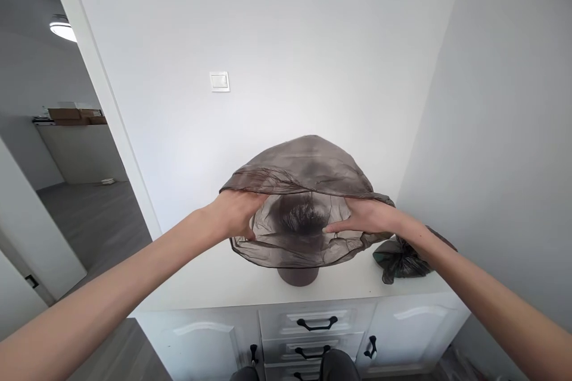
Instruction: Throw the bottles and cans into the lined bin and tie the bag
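A thin, see-through dark bin bag (308, 161) is held up and spread wide by both of my hands, its mouth facing me. My left hand (239, 211) reaches into the left side of the mouth, thumb down and fingers partly covered by the upper film. On the opposite side, my right hand (369, 214) stretches the bag the same way, with its thumb pointing inward. Behind and below the film stands a dark brownish round container (298, 277), only its lower part plainly visible. Gathered black plastic bags (402, 259) lie near my right forearm.
The white cabinet top (201, 286) carries these things, above drawers with black handles (317, 324). A wall with a light switch (220, 81) rises behind it. At the left, a doorway shows another room with cardboard boxes (69, 114).
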Demonstrator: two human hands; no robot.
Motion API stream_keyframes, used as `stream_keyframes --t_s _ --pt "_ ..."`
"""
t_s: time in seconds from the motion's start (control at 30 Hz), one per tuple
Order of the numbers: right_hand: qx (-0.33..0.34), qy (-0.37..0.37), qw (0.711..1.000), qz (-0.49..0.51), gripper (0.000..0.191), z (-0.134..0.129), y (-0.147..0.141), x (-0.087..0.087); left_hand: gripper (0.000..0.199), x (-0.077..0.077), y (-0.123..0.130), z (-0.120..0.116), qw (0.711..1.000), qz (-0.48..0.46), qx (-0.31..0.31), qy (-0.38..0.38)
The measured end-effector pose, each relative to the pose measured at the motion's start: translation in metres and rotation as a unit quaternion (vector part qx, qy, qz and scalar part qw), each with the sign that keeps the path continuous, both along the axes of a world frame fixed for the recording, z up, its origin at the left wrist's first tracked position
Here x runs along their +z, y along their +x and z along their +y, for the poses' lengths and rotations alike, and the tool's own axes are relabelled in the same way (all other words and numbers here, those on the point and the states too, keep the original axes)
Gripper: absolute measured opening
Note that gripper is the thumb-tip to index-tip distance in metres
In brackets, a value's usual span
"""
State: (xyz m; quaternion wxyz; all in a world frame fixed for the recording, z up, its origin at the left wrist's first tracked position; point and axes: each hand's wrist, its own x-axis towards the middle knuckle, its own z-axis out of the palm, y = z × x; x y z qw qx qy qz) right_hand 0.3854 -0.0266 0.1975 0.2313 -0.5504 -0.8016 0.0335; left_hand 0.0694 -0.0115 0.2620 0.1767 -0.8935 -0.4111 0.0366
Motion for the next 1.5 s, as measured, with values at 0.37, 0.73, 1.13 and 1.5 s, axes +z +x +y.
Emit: stream_keyframes --t_s 0.37,0.73,1.13,1.5 --pt "-0.013 -0.043 0.997 0.064 0.059 0.046 -0.001 -0.001 0.08 0.0 -0.003 0.026 0.997 -0.018 -0.044 0.055" --pt "0.063 -0.096 0.993 0.024 0.076 0.076 -0.035 -0.034 0.074 0.002 0.013 0.004 0.972 0.043 0.067 0.223" --pt "0.028 -0.004 0.994 0.102 0.041 0.023 -0.046 0.035 0.079 0.035 0.003 -0.042 0.951 -0.107 0.009 0.288" --pt "0.107 -0.026 0.994 -0.007 0.042 0.102 -0.061 -0.001 0.051 -0.004 -0.005 0.044 0.969 -0.063 0.045 0.235"
